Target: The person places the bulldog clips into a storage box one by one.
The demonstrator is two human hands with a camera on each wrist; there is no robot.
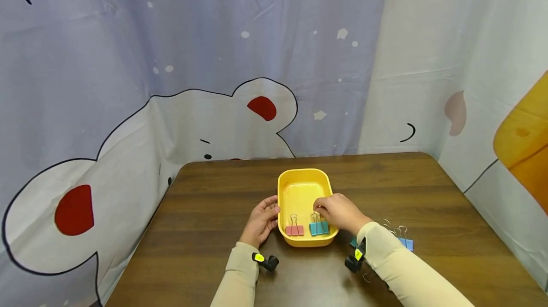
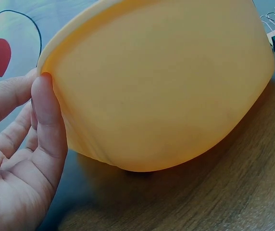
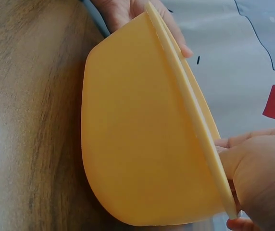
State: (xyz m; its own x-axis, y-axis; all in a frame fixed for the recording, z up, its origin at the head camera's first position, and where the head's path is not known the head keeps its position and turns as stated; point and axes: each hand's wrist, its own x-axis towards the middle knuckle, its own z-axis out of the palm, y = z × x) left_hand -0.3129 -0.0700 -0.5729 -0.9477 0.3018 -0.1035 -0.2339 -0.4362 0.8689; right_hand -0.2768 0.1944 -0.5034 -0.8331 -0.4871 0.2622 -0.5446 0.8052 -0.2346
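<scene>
A yellow plastic bin [image 1: 303,188] sits on the table. My left hand [image 1: 261,221] holds its left rim, and in the left wrist view the thumb [image 2: 46,101] lies against the wall right at the rim. My right hand [image 1: 340,212] reaches over the right rim into the bin. Its fingertips pinch the wire handles of a teal binder clip [image 1: 318,228] at the near end. To the left of that clip, also inside, a pink binder clip [image 1: 294,230] stands with its handles up. In the right wrist view, the bin wall [image 3: 137,130] hides the clips and the fingertips.
More binder clips lie on the table right of the bin, partly hidden by my right forearm; a blue one [image 1: 406,244] shows beyond the sleeve. Behind the wooden table [image 1: 222,188] hangs a printed curtain [image 1: 257,35].
</scene>
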